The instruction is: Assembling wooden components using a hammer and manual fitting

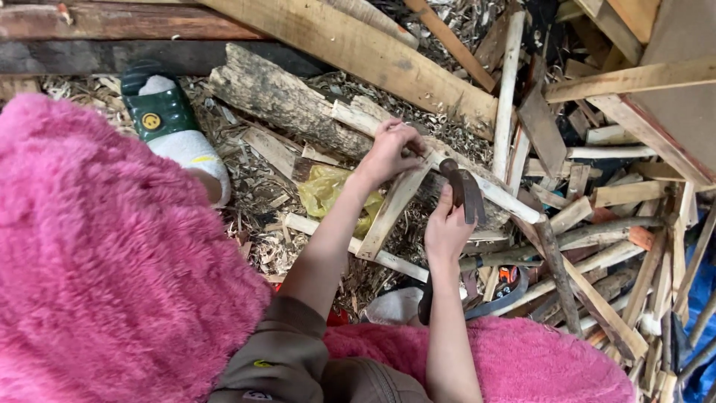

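On the far left, our knee in fluffy pink cloth [104, 246] fills much of the view, and beyond it our foot in a white sock and a green sandal [160, 112] rests on the wood shavings [253, 194], probably to keep us steady while we crouch. A little to the right, a thick old log [291, 104] lies across the ground, and it seems to serve as a block to work on. Beside it a yellow plastic bag [328, 190] lies crumpled among the chips.

Our left hand [388, 153] is closed around the top end of a pale wooden slat [391, 209]. We hold it leaning against the log, with its lower end down on the ground, so that it does not slip. Just to the right, our right hand [446, 231] grips the handle of a small hatchet [464, 190]. Its dark head is raised close beside the slat, near the fingers of the left hand, and the hold is short, close under the head, which gives more control.

Further right, many split sticks [597, 246] lie in a loose heap, and boards [634, 78] lean over them at the edge.
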